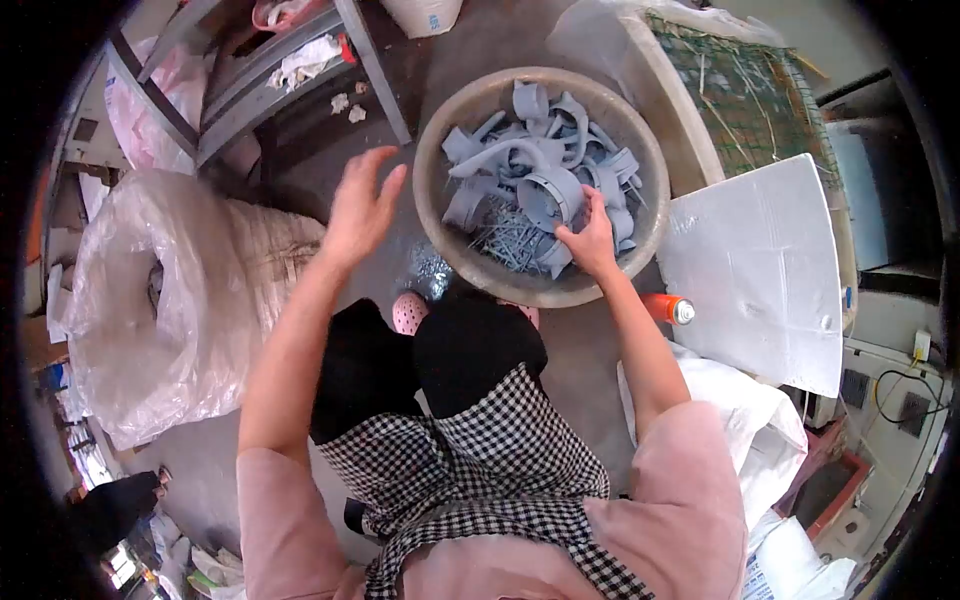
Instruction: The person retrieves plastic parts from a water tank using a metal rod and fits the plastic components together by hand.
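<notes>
A wide round basin holds a pile of grey plastic parts and many thin grey sticks. Inside it, my right hand grips a round grey ring-shaped part by its right side, thumb below and fingers above. To the left of the basin, my left hand hangs in the air with its thumb and fingers apart and nothing between them.
A large clear plastic bag stands at the left, below a metal frame. Right of the basin are an orange can, a white board and a green-netted trough. White sacks lie at the lower right.
</notes>
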Available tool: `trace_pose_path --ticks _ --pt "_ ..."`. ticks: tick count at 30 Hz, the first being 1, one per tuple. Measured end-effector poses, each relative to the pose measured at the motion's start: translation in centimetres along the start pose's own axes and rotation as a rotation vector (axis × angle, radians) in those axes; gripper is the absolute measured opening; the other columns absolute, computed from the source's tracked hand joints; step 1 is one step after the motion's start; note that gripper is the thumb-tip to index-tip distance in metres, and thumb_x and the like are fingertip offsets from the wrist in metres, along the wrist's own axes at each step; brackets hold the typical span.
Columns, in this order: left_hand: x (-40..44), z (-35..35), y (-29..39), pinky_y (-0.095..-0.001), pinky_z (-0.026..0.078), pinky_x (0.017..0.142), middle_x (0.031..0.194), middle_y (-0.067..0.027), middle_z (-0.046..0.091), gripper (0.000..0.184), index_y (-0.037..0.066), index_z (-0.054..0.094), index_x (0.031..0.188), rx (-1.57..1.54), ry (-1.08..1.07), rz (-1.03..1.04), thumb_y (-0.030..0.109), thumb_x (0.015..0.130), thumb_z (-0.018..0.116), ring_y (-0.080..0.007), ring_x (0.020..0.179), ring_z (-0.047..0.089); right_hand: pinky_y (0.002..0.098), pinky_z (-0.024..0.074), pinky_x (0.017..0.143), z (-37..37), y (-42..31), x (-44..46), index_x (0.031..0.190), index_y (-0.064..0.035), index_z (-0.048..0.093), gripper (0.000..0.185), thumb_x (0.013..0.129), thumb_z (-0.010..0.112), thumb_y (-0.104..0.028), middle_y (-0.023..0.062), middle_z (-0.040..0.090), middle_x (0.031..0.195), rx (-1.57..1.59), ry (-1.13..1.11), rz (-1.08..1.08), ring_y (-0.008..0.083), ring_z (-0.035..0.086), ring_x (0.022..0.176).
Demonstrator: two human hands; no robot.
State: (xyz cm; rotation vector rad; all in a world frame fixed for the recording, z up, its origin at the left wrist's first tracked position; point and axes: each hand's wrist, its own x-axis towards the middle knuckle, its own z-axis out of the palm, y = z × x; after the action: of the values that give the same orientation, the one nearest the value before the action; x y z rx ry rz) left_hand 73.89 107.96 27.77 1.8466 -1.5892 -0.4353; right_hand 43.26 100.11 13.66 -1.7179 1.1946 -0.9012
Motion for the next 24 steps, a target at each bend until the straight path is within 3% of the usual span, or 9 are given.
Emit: trace_pose_path --ticks 5,6,9,11,12,13,15,18,24 --pt "3.0 2.7 3.2 -0.0286 0.039 0.087 0.104 -0.007 0.06 0.043 0.003 0.059 0.107 -0.655 -0.352 -0.516 0.042 0.093 0.046 -0.0155 0.097 0.052 0.0331 0.0367 0.098 -1.7 -3.8 0.5 0.125 -0.002 0.037 0.067 0.065 0.067 -0.002 0.0143 0.049 0.114 0.243 0.064 -0.156 0.0236 0.048 0.112" --pt "3.1 2.2 4.0 -0.028 0.043 0.071 0.088 -0.0022 0.062 0.036 0.004 0.062 0.101 -0.589 -0.467 -0.415 0.038 0.089 0.055 -0.0115 0.076 0.053 0.0342 0.0362 0.098 -2.2 -5.2 0.5 0.124 -0.0024 0.038 0.067 0.064 0.067 0.0 0.0152 0.049 0.115 0.091 0.035 -0.284 0.0269 0.048 0.113" --pt "2.2 3.2 4.1 -0.0279 0.04 0.054 0.071 0.0044 0.06 0.028 0.004 0.063 0.096 -0.53 -0.556 -0.284 0.03 0.084 0.065 -0.009 0.056 0.046 0.0381 0.0338 0.102 -1.7 -6.2 0.9 0.125 -0.0035 0.038 0.068 0.062 0.064 0.004 0.0176 0.049 0.119 -0.112 0.04 -0.454 0.0367 0.046 0.116" --pt "1.1 4.3 5.2 -0.0332 0.04 0.048 0.056 -0.0013 0.056 0.027 0.001 0.064 0.084 -0.496 -0.399 -0.366 0.025 0.076 0.073 -0.0191 0.046 0.05 0.0417 0.0315 0.103 -1.4 -6.1 2.4 0.126 -0.0042 0.038 0.068 0.063 0.065 0.001 0.0186 0.047 0.124 -0.273 0.11 -0.771 0.0379 0.043 0.119" --pt "0.6 5.2 5.1 -0.0339 0.042 0.05 0.056 -0.0075 0.057 0.023 0.001 0.063 0.082 -0.311 -0.124 -0.174 0.022 0.075 0.071 -0.0263 0.05 0.053 0.0417 0.0315 0.103 -1.1 -6.7 2.4 0.126 -0.0042 0.038 0.068 0.063 0.065 0.001 0.0186 0.047 0.124 -0.274 0.115 -0.767 0.0379 0.043 0.119" --pt "0.1 5.5 5.6 -0.0346 0.044 0.052 0.056 -0.0136 0.057 0.02 0.002 0.062 0.081 -0.126 0.149 0.017 0.019 0.074 0.07 -0.0335 0.054 0.057 0.0427 0.0334 0.102 -0.8 -7.8 2.3 0.126 -0.0051 0.038 0.069 0.063 0.062 0.003 0.0176 0.044 0.126 -0.207 0.183 -0.677 0.0366 0.041 0.121" --pt "0.0 5.6 5.8 -0.0363 0.046 0.055 0.063 -0.0223 0.054 0.016 0.001 0.06 0.08 -0.067 0.161 0.062 0.013 0.072 0.068 -0.04 0.067 0.057 0.0437 0.0352 0.101 -0.5 -9.0 2.4 0.127 -0.006 0.037 0.07 0.062 0.059 0.005 0.0166 0.041 0.128 -0.141 0.26 -0.585 0.0352 0.039 0.123" --pt "0.0 5.5 5.1 -0.0313 0.042 0.052 0.06 -0.0188 0.051 0.011 -0.002 0.059 0.079 -0.056 0.248 0.172 0.008 0.076 0.064 -0.0224 0.051 0.054 0.0427 0.0381 0.1 -0.7 -9.5 2.6 0.128 -0.0028 0.034 0.071 0.059 0.039 0.012 0.0147 0.035 0.133 0.488 0.296 -0.397 0.0276 0.038 0.124" --pt "0.7 5.6 4.2 -0.0361 0.046 0.056 0.069 -0.0218 0.057 0.014 0.001 0.059 0.081 -0.103 0.233 0.176 0.008 0.071 0.067 -0.0385 0.068 0.059 0.0362 0.0404 0.093 -3.8 -11.0 6.0 0.125 0.0016 0.041 0.051 0.074 0.046 -0.003 0.0134 0.054 0.117 0.815 0.163 0.177 0.0228 0.05 0.111"
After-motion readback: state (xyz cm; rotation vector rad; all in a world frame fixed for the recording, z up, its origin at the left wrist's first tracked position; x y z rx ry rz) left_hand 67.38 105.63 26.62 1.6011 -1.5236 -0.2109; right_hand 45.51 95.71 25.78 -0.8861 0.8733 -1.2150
